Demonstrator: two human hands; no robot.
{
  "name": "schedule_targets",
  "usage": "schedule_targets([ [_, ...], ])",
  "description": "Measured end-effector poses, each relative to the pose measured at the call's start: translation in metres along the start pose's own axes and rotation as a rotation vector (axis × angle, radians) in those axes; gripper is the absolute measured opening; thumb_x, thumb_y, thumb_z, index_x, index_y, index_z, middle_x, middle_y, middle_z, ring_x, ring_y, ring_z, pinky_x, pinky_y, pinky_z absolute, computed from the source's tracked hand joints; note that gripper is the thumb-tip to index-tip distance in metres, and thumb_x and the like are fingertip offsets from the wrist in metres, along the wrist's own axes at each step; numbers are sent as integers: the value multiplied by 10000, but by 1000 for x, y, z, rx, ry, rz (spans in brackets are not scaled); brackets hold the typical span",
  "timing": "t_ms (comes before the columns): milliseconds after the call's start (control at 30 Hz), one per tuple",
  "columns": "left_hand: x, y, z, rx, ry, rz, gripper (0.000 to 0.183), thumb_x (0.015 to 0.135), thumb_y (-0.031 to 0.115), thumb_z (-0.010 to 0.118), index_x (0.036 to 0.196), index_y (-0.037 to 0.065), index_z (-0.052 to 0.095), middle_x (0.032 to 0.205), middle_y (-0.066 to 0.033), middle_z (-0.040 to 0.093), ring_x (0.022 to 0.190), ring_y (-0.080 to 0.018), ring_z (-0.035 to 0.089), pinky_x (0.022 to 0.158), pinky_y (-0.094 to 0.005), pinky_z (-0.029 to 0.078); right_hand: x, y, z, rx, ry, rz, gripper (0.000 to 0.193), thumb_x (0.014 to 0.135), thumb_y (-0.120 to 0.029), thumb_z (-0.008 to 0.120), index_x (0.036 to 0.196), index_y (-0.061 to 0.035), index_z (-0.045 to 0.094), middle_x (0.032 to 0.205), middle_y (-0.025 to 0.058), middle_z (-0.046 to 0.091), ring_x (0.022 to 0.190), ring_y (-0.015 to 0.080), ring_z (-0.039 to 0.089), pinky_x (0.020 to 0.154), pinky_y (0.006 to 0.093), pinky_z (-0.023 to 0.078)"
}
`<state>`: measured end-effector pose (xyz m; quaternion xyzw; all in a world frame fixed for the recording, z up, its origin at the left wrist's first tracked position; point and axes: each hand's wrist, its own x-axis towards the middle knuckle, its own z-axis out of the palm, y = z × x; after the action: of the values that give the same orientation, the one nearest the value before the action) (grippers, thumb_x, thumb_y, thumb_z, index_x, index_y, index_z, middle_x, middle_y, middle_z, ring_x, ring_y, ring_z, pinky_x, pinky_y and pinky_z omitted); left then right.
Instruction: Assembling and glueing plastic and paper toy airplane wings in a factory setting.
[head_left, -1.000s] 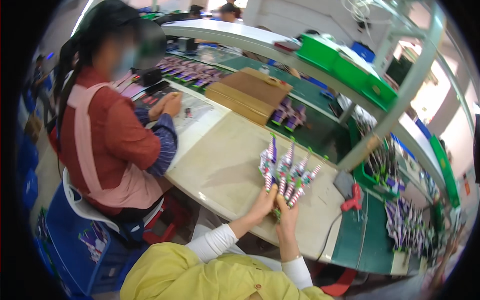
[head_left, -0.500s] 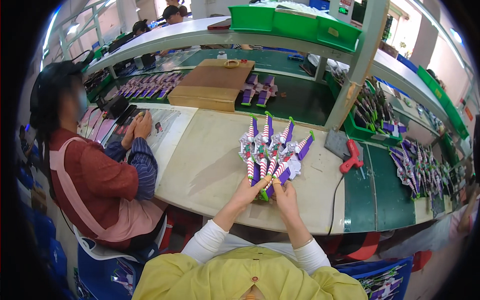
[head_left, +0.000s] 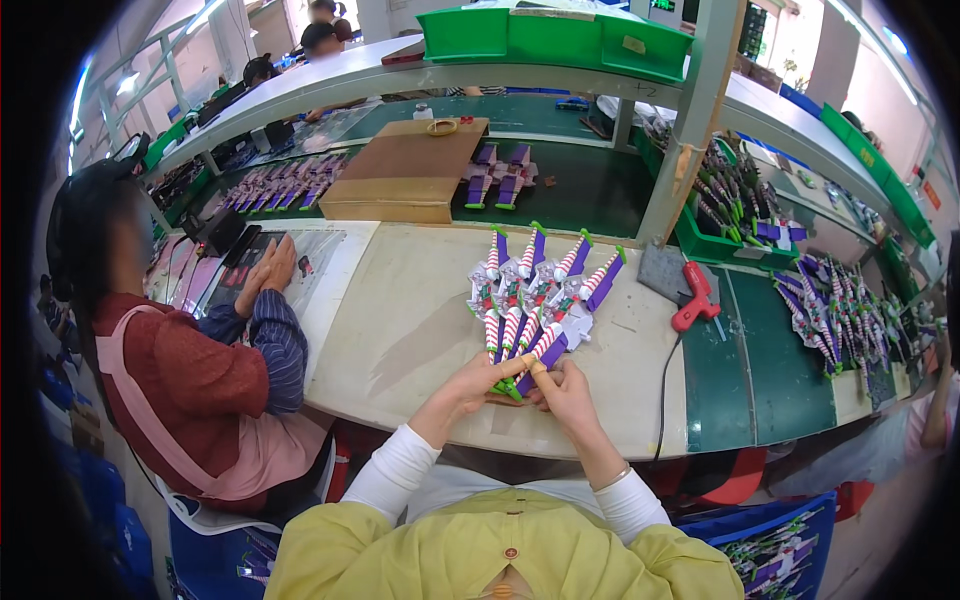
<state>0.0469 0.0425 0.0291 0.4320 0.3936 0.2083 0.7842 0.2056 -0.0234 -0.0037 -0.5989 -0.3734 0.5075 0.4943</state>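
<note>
A fanned bunch of toy wing pieces (head_left: 545,290), white with red stripes, purple panels and green tips, leans over the pale worktop in front of me. Several of them overlap, their far ends spread apart and their near ends drawn together. My left hand (head_left: 466,388) is closed round the near ends from the left, thumb on top. From the right, my right hand (head_left: 568,396) grips the same ends, its thumb beside the left one. Both thumbs appear to wear tan coverings. The fingers beneath the pieces are mostly hidden.
A red glue gun (head_left: 695,298) rests on a grey pad to the right, its cord running over the table edge. Similar pieces (head_left: 845,315) lie heaped farther right. A cardboard box (head_left: 390,185) stands behind. On the left sits a co-worker (head_left: 190,370), hands together.
The near ends of the wing pieces have come closer together between my hands. My view has shifted slightly; the glue gun stays on its pad.
</note>
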Motion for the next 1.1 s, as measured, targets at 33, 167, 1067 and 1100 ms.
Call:
schedule_targets([
  [33,0,-1,-1,2,1,-4,330,888,307,693,1103,62,640,950,-51,691,817,-150,671,713,-332,579,-2,-2,-1,3,0,3,320,940,-278,623,1023,-6,476,796,76,656,630,105,618,504,225,458],
  [167,2,-1,-5,-36,-73,-58,321,875,291,706,1098,69,641,937,-69,698,770,-175,693,652,-352,602,-6,-8,-5,8,-14,-10,306,918,-252,649,950,0,479,770,86,656,582,100,606,483,223,470],
  [1067,2,-8,5,-127,-43,-41,245,812,169,749,1008,53,659,830,-72,694,646,-164,675,564,-304,576,14,-30,-5,-796,373,-893,316,882,-44,534,1188,30,560,1258,125,596,1275,291,438,1029,441,284],
  [1100,3,-8,6,-116,-40,-32,244,812,170,749,1008,56,659,826,-69,693,643,-161,673,560,-300,574,15,-29,-6,-801,373,-892,316,882,-44,534,1188,30,560,1258,125,596,1275,291,438,1029,441,284],
])
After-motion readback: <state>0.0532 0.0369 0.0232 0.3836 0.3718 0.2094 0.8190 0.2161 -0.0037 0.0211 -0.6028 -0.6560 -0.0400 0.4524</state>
